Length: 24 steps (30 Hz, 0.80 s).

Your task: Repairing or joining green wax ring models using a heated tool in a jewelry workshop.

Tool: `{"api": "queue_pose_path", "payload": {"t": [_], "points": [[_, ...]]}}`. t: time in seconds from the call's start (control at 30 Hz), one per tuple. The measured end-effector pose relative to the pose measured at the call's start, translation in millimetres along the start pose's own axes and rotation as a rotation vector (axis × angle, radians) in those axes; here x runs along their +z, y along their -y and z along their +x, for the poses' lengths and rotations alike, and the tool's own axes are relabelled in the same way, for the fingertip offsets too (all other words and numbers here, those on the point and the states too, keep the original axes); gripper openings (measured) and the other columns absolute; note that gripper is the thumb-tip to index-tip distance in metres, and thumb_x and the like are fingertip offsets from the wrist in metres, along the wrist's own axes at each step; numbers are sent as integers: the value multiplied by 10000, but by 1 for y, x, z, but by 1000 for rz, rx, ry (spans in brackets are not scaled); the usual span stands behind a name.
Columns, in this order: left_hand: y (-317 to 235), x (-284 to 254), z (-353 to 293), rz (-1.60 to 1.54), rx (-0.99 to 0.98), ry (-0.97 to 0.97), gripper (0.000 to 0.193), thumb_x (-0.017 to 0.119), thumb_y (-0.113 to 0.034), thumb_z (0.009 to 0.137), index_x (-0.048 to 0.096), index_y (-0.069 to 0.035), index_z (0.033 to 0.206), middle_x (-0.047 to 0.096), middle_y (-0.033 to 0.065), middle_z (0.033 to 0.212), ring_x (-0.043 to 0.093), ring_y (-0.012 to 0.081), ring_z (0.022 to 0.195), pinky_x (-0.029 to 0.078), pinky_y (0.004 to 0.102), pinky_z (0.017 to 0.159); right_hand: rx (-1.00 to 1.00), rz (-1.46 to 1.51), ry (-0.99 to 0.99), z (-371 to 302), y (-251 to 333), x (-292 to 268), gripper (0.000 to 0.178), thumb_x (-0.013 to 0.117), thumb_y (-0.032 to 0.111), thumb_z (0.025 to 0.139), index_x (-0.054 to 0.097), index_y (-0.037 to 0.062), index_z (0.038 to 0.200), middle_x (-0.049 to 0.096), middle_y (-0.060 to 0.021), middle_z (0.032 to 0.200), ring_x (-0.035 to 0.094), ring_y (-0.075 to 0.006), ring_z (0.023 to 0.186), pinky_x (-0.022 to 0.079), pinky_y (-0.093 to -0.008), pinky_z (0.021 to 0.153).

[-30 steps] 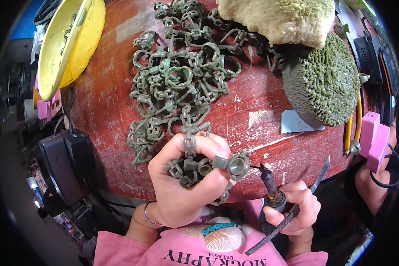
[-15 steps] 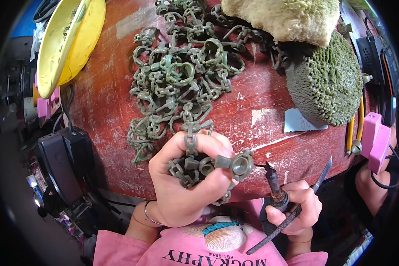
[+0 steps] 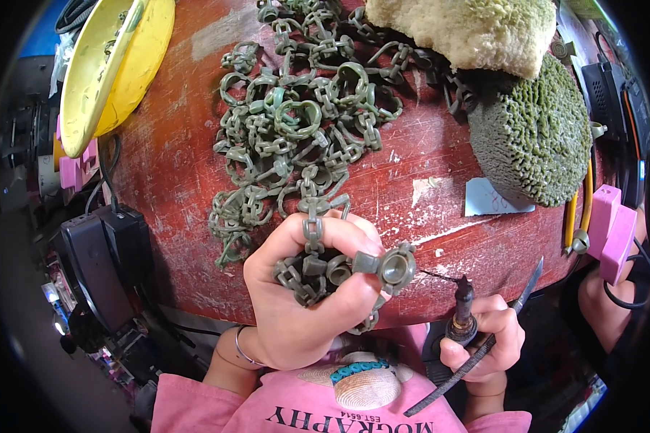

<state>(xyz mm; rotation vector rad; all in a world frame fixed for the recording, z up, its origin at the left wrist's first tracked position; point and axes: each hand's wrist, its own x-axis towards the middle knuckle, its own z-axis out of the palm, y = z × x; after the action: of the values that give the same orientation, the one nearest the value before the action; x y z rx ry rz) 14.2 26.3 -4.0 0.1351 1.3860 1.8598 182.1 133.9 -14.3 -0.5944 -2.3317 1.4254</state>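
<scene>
Looks like detailing tbh, left hand point(image 3: 285, 325) pinching a green cup piece point(image 3: 396, 272), right hand point(image 3: 504, 335) gripping pen tool point(image 3: 464, 307) and bladed tool point(image 3: 451, 376), so next touch needs steadiness.

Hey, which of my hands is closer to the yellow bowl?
Left. In the picture, your left hand is below and right of the yellow bowl; your right hand is lower and much farther right.

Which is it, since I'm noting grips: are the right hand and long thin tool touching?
Touching: in the head view, the right hand is curled around the long thin tool.
</scene>
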Motion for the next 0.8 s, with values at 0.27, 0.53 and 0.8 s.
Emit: {"api": "queue_pose_path", "payload": {"t": [0.27, 0.53, 0.8], "points": [[1, 0, 1, 18, 18, 21, 187, 555, 89, 690, 494, 32, 858, 543, 133, 855, 511, 125, 751, 434, 257, 673, -6, -44, -15, -2, 1, 0, 445, 801, 176, 579, 402, 24, 702, 547, -123, 619, 570, -177, 482, 457, -248, 424], [3, -1, -1, -19, 37, 29, 196, 557, 91, 690, 488, 35, 864, 542, 136, 845, 516, 139, 762, 435, 264, 676, -26, -50, -9, -1, 0, 2, 438, 802, 174, 573, 416, 18, 709, 547, -123, 617, 571, -182, 485, 458, -248, 428], [2, 0, 0, -17, 37, 28, 203, 557, 95, 687, 483, 35, 866, 543, 132, 832, 518, 152, 781, 434, 274, 684, -8, -58, -12, 0, 2, 1, 433, 803, 177, 568, 429, 15, 715, 550, -122, 634, 576, -188, 502, 462, -255, 437]]}}
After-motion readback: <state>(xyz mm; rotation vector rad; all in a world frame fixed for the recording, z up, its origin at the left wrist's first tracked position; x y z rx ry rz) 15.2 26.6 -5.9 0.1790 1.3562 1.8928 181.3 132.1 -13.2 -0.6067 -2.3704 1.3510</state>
